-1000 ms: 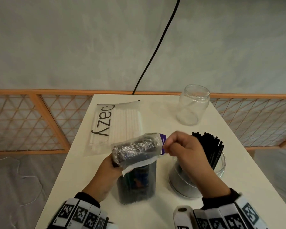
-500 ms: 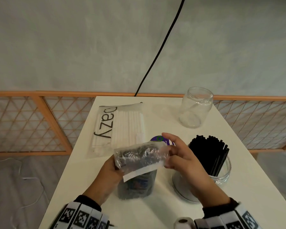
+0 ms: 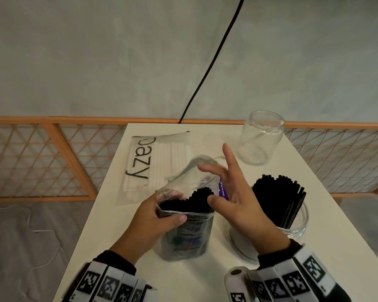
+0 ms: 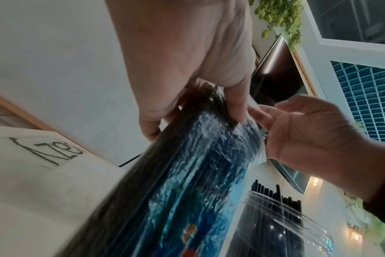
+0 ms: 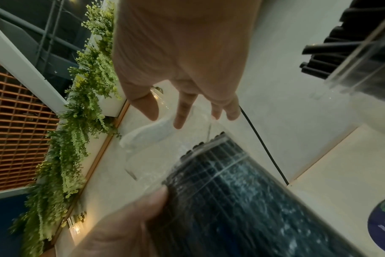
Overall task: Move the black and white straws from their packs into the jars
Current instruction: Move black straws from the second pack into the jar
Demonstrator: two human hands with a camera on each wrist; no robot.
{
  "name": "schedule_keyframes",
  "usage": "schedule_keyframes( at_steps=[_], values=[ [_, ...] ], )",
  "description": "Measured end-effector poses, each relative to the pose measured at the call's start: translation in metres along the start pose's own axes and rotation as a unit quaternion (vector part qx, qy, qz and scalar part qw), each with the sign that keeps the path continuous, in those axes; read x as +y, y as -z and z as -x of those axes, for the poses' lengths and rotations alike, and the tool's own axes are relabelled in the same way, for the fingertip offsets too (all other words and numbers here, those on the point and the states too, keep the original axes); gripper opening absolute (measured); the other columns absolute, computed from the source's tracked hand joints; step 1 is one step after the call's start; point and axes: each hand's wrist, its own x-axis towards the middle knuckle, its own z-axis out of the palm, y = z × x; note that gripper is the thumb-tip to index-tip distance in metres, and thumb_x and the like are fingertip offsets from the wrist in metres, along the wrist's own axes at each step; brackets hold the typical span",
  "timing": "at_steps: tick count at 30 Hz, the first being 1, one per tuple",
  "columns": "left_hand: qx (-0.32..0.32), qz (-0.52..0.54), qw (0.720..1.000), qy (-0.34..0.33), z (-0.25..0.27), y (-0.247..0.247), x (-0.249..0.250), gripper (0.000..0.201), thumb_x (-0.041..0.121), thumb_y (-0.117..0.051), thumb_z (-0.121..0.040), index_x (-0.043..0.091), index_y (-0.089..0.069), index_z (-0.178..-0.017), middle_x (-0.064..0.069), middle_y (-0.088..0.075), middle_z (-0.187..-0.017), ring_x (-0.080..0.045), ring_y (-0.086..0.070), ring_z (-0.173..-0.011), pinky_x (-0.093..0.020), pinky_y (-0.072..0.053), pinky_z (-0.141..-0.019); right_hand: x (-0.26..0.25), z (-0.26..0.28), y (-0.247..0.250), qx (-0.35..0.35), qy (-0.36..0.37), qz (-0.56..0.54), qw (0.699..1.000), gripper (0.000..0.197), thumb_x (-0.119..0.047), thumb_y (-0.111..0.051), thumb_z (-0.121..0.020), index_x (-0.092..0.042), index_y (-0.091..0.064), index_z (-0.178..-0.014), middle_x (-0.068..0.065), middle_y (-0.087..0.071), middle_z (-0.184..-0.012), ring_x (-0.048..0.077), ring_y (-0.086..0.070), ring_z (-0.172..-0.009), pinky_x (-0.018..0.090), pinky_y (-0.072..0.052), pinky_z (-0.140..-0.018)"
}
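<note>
A clear pack of black straws (image 3: 186, 234) stands upright on the white table (image 3: 327, 216), its top open and the straw ends showing. My left hand (image 3: 162, 211) grips the pack near its top, thumb in front. My right hand (image 3: 231, 192) hovers at the pack's raised plastic flap with straight, spread fingers and holds nothing. In the left wrist view the left hand (image 4: 198, 69) clasps the pack (image 4: 187, 173). The right wrist view shows the right hand (image 5: 187, 60) spread above the pack (image 5: 231, 191). To the right, a glass jar (image 3: 297, 225) holds several black straws (image 3: 275, 197).
An empty glass jar (image 3: 260, 138) stands at the back right. A flat pack of white straws (image 3: 162, 164) lies at the back left. A black cable (image 3: 210, 68) hangs behind the table, and an orange lattice fence (image 3: 52, 160) runs along its far side.
The pack's folded-over top has been opened and its flap now stands up. My right hand has let go of the top and spread its fingers. The left hand keeps its grip.
</note>
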Motion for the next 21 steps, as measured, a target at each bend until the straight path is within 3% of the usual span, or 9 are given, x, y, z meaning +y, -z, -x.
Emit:
schedule_keyframes(
  at_steps=[2,5,7,8,12,14,16,18,21],
  values=[
    [-0.006,0.021,1.0,-0.005,0.001,-0.001,0.005,0.036,0.006,-0.075,-0.068,0.023,-0.065,-0.098,0.016,-0.071,-0.088,0.003,-0.065,-0.085,-0.011,-0.049,-0.069,0.004,0.0,-0.002,0.021,0.006,-0.015,1.0,0.091,-0.003,-0.054,-0.074,-0.053,-0.008,-0.135,-0.017,-0.062,-0.104,0.007,-0.053,-0.113,0.044,-0.032,-0.11],
    [0.03,0.013,0.999,-0.026,-0.002,-0.002,0.013,0.025,0.001,-0.059,-0.083,0.023,-0.067,-0.092,0.016,-0.072,-0.086,0.004,-0.064,-0.083,-0.01,-0.049,-0.069,0.015,-0.001,-0.004,0.09,0.001,-0.021,0.996,0.093,0.005,-0.056,-0.079,-0.059,-0.011,-0.13,-0.009,-0.063,-0.087,0.012,-0.06,-0.085,0.032,-0.047,-0.086],
    [0.047,0.005,0.998,-0.031,-0.004,-0.003,0.02,0.019,0.025,-0.052,-0.087,0.022,-0.071,-0.087,0.012,-0.074,-0.088,-0.001,-0.067,-0.088,-0.013,-0.049,-0.077,0.022,-0.004,-0.003,0.122,-0.003,-0.032,0.992,0.093,0.009,-0.055,-0.081,-0.059,-0.012,-0.128,-0.006,-0.065,-0.084,0.016,-0.061,-0.079,0.029,-0.048,-0.078],
    [0.05,0.002,0.998,-0.028,-0.004,-0.003,0.023,0.029,0.036,-0.047,-0.085,0.022,-0.073,-0.084,0.009,-0.075,-0.089,-0.004,-0.068,-0.09,-0.016,-0.049,-0.081,0.025,-0.005,-0.002,0.127,-0.007,-0.036,0.991,0.092,0.01,-0.055,-0.082,-0.058,-0.012,-0.128,-0.006,-0.066,-0.083,0.013,-0.06,-0.075,0.026,-0.048,-0.075],
    [0.089,0.013,0.996,0.014,-0.006,-0.005,0.026,0.047,0.052,-0.045,-0.079,0.017,-0.074,-0.071,0.003,-0.075,-0.082,-0.009,-0.069,-0.084,-0.023,-0.048,-0.082,0.03,-0.007,0.0,0.113,-0.019,-0.014,0.993,0.087,0.008,-0.054,-0.086,-0.056,-0.011,-0.127,-0.009,-0.066,-0.082,0.004,-0.05,-0.059,0.014,-0.043,-0.061],
    [0.125,0.033,0.99,0.05,-0.009,-0.006,0.024,0.051,0.049,-0.051,-0.082,0.002,-0.067,-0.068,-0.002,-0.072,-0.072,-0.012,-0.067,-0.074,-0.022,-0.048,-0.074,0.032,-0.008,0.0,0.112,-0.028,-0.003,0.993,0.083,0.006,-0.054,-0.086,-0.055,-0.015,-0.126,-0.008,-0.067,-0.082,0.006,-0.05,-0.06,0.015,-0.045,-0.062],
    [0.162,0.046,0.983,0.071,-0.011,-0.006,0.02,0.039,0.033,-0.058,-0.087,0.0,-0.061,-0.065,-0.001,-0.067,-0.061,-0.009,-0.062,-0.061,-0.016,-0.045,-0.061,0.036,-0.009,-0.001,0.117,-0.041,-0.009,0.992,0.077,0.006,-0.054,-0.086,-0.047,-0.021,-0.131,-0.005,-0.067,-0.084,0.005,-0.055,-0.066,0.015,-0.047,-0.07],
    [0.194,0.05,0.977,0.076,-0.013,-0.007,0.015,0.03,0.021,-0.061,-0.086,-0.001,-0.058,-0.067,0.001,-0.059,-0.055,-0.011,-0.053,-0.055,-0.018,-0.041,-0.055,0.039,-0.008,-0.004,0.106,-0.057,-0.041,0.992,0.071,-0.001,-0.06,-0.085,-0.036,-0.027,-0.138,-0.002,-0.066,-0.092,0.006,-0.058,-0.077,0.019,-0.047,-0.08],
    [0.237,0.054,0.967,0.082,-0.016,-0.006,0.011,0.007,0.01,-0.058,-0.086,0.008,-0.055,-0.08,-0.001,-0.058,-0.061,-0.014,-0.051,-0.058,-0.02,-0.04,-0.055,0.044,0.001,-0.008,0.041,-0.08,-0.069,0.994,0.087,-0.042,-0.081,-0.06,-0.051,-0.029,-0.13,-0.01,-0.06,-0.115,0.002,-0.057,-0.104,0.024,-0.044,-0.093]
  ],
)
